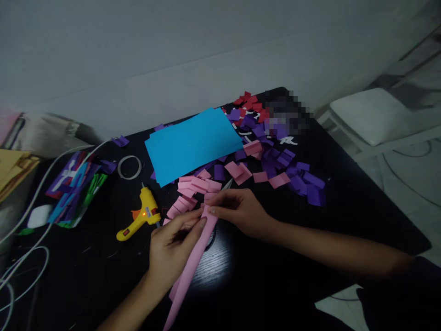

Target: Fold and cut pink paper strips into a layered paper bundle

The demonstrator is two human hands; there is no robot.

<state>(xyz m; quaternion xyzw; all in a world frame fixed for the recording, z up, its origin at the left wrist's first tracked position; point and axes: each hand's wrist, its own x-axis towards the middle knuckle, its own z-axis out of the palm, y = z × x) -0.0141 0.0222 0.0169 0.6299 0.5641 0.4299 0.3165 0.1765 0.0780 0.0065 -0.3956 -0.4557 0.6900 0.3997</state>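
One pink strip (190,266) was gripped at its upper end over the black worktop (275,266) — the fingers of the left hand (168,250) and right hand (246,214) pinching it, its tail toward seven o'clock. A yellow glue gun (149,212) lay at nine o'clock from the hands, blue sheets (195,145) at twelve, purple pieces (269,168) at two.

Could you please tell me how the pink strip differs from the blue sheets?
The strip is long and narrow, while the sheets are broad. The left grip and right grip hold the strip, while the sheets lie untouched. Both look plain, with no print visible.
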